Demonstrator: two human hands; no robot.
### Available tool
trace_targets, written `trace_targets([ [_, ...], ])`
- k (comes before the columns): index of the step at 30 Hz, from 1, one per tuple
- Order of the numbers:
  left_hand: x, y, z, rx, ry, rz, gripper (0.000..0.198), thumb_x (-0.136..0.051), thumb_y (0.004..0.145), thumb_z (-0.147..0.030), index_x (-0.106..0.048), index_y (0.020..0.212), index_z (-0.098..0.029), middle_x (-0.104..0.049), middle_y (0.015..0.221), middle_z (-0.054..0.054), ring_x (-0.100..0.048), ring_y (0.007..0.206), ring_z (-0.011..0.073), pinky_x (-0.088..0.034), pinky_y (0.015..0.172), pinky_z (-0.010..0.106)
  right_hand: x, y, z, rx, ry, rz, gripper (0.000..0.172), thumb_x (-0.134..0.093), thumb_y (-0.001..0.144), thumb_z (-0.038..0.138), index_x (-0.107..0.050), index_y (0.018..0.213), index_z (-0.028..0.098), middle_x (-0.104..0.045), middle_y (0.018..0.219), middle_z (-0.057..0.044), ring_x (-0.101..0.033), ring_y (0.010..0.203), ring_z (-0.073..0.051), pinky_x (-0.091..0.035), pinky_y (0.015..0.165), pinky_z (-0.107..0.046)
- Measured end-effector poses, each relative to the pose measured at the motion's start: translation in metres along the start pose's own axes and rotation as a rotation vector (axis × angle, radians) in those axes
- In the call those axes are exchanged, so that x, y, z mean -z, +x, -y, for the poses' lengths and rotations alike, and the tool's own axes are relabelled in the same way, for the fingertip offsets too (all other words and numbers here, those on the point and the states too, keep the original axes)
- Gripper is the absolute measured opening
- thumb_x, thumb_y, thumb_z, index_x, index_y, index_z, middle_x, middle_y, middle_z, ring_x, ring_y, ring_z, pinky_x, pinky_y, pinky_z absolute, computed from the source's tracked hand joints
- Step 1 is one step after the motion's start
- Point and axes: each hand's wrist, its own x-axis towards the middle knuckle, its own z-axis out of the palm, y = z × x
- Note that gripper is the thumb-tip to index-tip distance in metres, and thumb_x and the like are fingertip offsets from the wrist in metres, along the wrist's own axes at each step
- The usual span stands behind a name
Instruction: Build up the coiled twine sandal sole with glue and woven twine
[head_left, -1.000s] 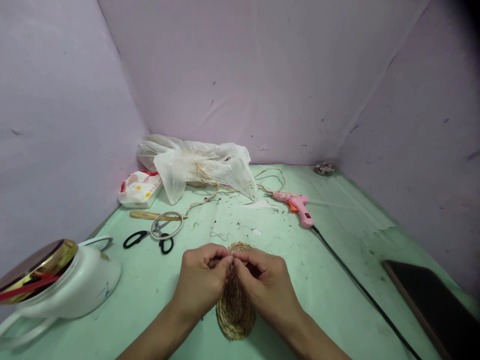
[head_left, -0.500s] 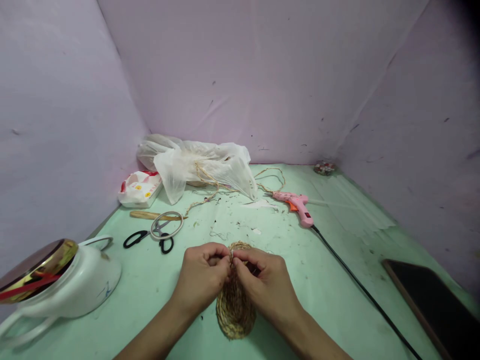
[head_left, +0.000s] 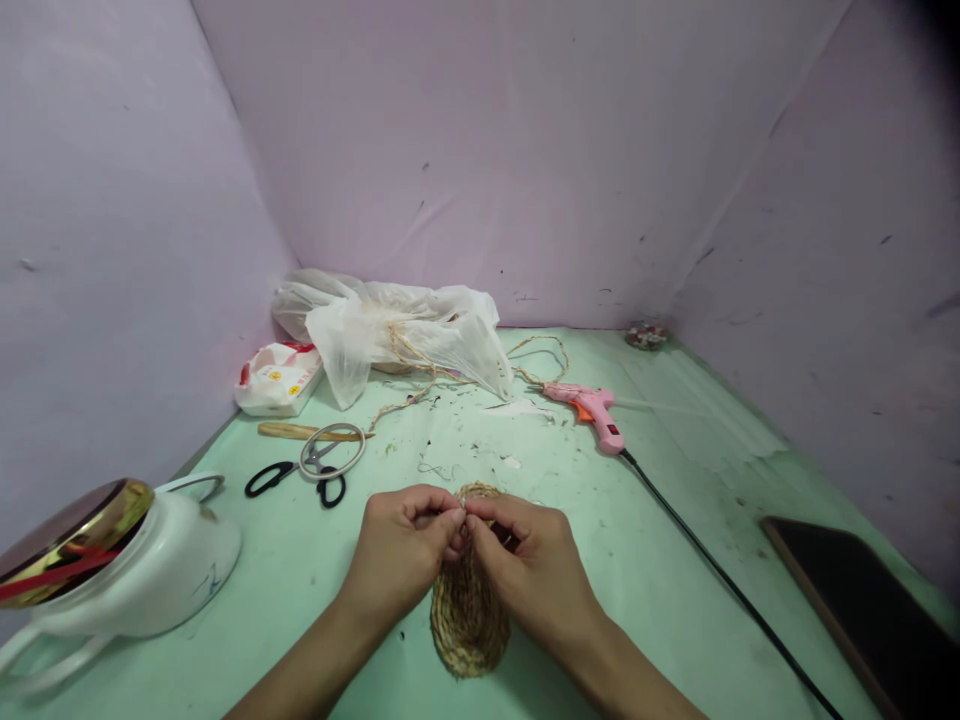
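A woven straw piece [head_left: 469, 630], long and oval like a shoe sole, stands out brown against the green tabletop in front of me. My left hand [head_left: 409, 540] comes in from the left over its far half, thumb and forefinger pinched together. Opposite it, my right hand [head_left: 529, 555] pinches in the same way, and the fingertips of both hands nearly meet above the straw. A tiny pale bit shows between them, too small to name. The fingers hide part of the straw piece's far end and middle.
Scissors [head_left: 330, 490] lie left under a pale ring [head_left: 304, 468], beside a wooden stick [head_left: 285, 430]. A white enamel pot [head_left: 172, 580] stands nearer. Behind are a carton [head_left: 281, 390], plastic bag [head_left: 420, 310] and straw cord [head_left: 566, 355]. Right: pink glue gun [head_left: 600, 410], black cable [head_left: 697, 545], phone [head_left: 855, 600].
The left fingers have shifted very slightly at the pinch. Both hands otherwise keep their place over the straw piece, and the view has moved a little.
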Motion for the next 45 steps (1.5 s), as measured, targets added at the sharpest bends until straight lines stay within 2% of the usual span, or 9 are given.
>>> trace_targets([
  [13,-0.0019,-0.0008,0.0023,-0.011,0.017,-0.022,0.007,-0.061,0.059,-0.019,-0.060,0.055,-0.013,-0.057,0.045,-0.001,-0.054,0.045,0.0101,-0.046,0.047,0.020,-0.0025,-0.0002,-0.0024,0.024,0.000,-0.021,0.025,-0.046,0.078,0.012,-0.067,0.067,0.020,-0.062,0.062,0.000,-0.059,0.065,-0.015,-0.046,0.062,-0.025],
  [21,0.0026,0.0015,-0.0012,-0.008,0.026,0.090,0.014,-0.064,0.064,-0.023,-0.062,0.059,-0.011,-0.059,0.048,0.001,-0.054,0.047,0.0094,-0.046,0.049,0.020,-0.0001,-0.0003,0.0005,-0.002,0.000,-0.009,0.025,-0.046,0.078,0.013,-0.066,0.064,0.019,-0.063,0.063,0.000,-0.059,0.064,-0.014,-0.044,0.060,-0.024],
  [27,0.0034,0.0016,-0.0025,0.013,-0.020,0.082,0.013,-0.065,0.063,-0.022,-0.058,0.059,-0.012,-0.061,0.047,0.001,-0.055,0.043,0.0098,-0.047,0.048,0.022,-0.0007,-0.0014,0.0008,0.011,0.004,0.000,0.025,-0.046,0.079,0.012,-0.065,0.065,0.019,-0.064,0.064,0.000,-0.057,0.061,-0.013,-0.043,0.060,-0.024],
  [36,0.0033,0.0034,-0.0028,0.014,-0.023,0.081,0.014,-0.066,0.060,-0.022,-0.058,0.057,-0.012,-0.062,0.046,0.002,-0.056,0.042,0.0110,-0.048,0.047,0.023,-0.0008,-0.0001,-0.0022,0.054,0.020,0.006,0.024,-0.048,0.079,0.012,-0.063,0.062,0.018,-0.064,0.065,0.000,-0.057,0.062,-0.013,-0.043,0.061,-0.024],
  [45,0.0042,0.0017,-0.0019,0.018,-0.029,0.074,0.015,-0.065,0.061,-0.024,-0.058,0.057,-0.012,-0.063,0.047,0.003,-0.056,0.043,0.0112,-0.048,0.048,0.023,-0.0020,-0.0003,-0.0050,0.073,-0.022,0.007,0.022,-0.047,0.080,0.011,-0.064,0.068,0.018,-0.062,0.064,0.000,-0.056,0.062,-0.013,-0.042,0.061,-0.024],
])
